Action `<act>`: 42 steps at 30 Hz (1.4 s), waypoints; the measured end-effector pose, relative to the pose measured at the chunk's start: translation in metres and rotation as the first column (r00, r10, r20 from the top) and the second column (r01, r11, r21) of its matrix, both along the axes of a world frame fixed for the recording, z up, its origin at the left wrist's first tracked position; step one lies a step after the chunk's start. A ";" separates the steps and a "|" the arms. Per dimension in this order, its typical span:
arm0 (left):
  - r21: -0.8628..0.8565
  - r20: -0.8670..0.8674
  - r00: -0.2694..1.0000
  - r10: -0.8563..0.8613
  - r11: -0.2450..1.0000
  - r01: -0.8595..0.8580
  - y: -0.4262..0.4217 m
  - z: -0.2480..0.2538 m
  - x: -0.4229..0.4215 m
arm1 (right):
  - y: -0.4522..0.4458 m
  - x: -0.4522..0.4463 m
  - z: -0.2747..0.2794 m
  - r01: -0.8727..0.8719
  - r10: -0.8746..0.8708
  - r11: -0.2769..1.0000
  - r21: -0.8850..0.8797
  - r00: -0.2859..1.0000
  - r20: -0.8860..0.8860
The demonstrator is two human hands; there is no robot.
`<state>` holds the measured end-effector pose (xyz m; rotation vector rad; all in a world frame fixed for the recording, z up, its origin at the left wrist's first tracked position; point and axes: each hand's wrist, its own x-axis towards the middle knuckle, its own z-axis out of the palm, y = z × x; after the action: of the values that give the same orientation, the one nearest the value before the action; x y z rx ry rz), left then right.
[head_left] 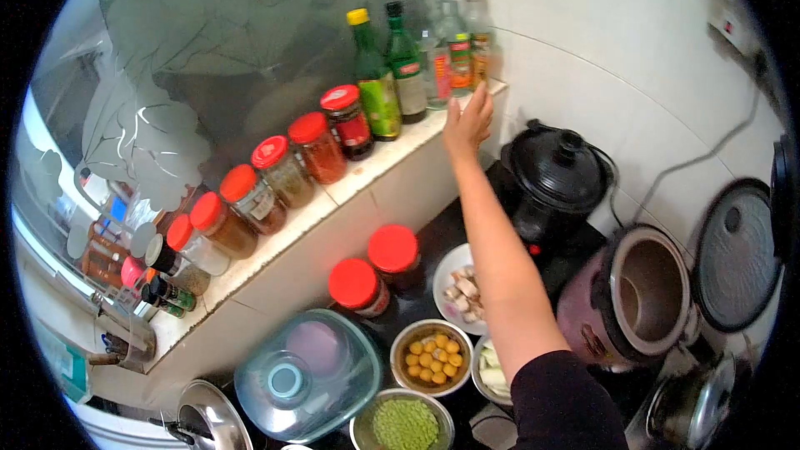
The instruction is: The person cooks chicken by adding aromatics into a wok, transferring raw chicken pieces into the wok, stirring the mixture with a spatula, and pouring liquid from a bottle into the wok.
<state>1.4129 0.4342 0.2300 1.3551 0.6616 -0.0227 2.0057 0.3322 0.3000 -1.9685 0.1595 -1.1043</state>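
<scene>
My right hand (469, 123) reaches up to the far end of the tiled ledge, thumb and fingers apart. Its fingertips overlap the lower part of a red-capped clear bottle (479, 37); whether they touch it I cannot tell. Beside that stand another red-capped bottle (458, 54) and a clear bottle (433, 58). Further left are a green bottle with a dark cap (406, 67) and a green bottle with a yellow cap (375, 75). My left hand is out of view.
Several red-lidded jars (310, 150) line the ledge (346, 187). Below are a bowl of yellow balls (432, 357), a bowl of green peas or beans (404, 423), a blue dome cover (308, 375), a black lidded pot (558, 171) and an open rice cooker (646, 287).
</scene>
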 end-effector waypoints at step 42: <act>0.208 0.006 0.099 -0.995 0.098 0.973 -0.509 -0.033 -0.364 | -0.763 -1.154 -0.060 0.554 -0.826 0.528 -0.644 0.511 -0.238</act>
<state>1.0489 -0.0743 0.1974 1.7119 -0.5814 -1.0293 0.8512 -0.4306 0.2395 -2.7662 1.2381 -1.1253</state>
